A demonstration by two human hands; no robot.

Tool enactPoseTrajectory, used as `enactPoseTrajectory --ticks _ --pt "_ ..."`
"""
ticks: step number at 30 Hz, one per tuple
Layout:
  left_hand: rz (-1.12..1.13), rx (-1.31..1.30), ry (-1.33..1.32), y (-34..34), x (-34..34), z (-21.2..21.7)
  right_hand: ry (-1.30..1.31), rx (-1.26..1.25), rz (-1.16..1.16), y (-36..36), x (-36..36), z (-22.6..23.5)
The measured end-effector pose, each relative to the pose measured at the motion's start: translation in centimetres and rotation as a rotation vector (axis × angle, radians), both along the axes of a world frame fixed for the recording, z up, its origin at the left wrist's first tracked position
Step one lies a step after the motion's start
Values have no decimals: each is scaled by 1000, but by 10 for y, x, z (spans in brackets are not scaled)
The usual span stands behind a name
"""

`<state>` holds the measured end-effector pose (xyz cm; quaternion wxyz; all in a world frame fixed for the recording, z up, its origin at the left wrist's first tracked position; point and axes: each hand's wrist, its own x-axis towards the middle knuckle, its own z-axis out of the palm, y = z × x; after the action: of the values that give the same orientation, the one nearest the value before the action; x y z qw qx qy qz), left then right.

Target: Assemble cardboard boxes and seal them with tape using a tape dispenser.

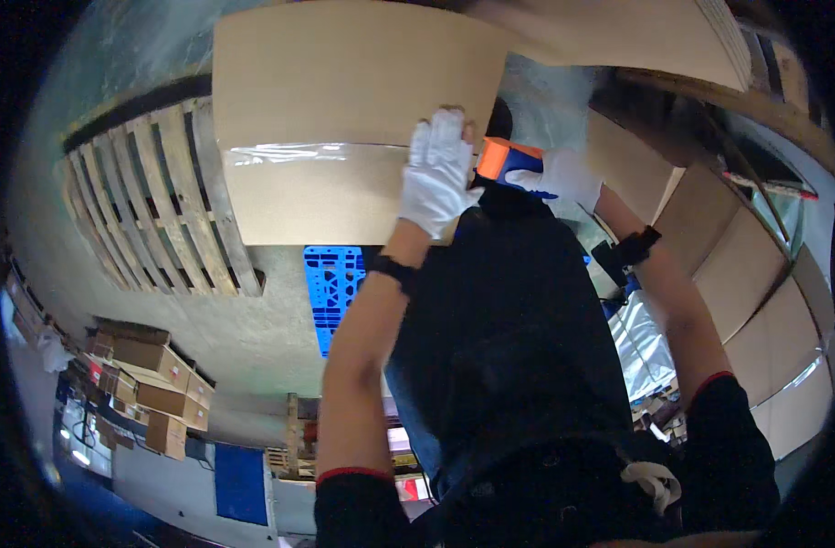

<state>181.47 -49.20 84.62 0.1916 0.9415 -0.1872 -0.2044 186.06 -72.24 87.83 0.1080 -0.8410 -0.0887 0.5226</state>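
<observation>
A large brown cardboard box lies in front of me, with a shiny strip of clear tape along part of its seam. My left hand, in a white glove, rests flat on the box near its right end, fingers stretched out and holding nothing. In a white glove too, my right hand is closed around an orange and dark blue tape dispenser just off the box's right end. The hand and my body hide part of the dispenser.
Wooden pallets lie on the floor at left. Below the box shows a blue plastic pallet. More cardboard is at upper right, and large boxes stand at right. Smaller boxes are stacked at lower left.
</observation>
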Motion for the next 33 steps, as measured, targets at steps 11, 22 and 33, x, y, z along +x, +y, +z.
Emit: enactPoseTrajectory --ticks 11,22,33 --pt "62 -314 141 -53 -3 -33 143 -175 -191 20 -19 -49" --pt "359 217 -447 123 58 4 167 106 -1469 8 -36 -110" --pt "1637 -164 -88 287 -37 47 209 339 -1666 125 -26 -13"
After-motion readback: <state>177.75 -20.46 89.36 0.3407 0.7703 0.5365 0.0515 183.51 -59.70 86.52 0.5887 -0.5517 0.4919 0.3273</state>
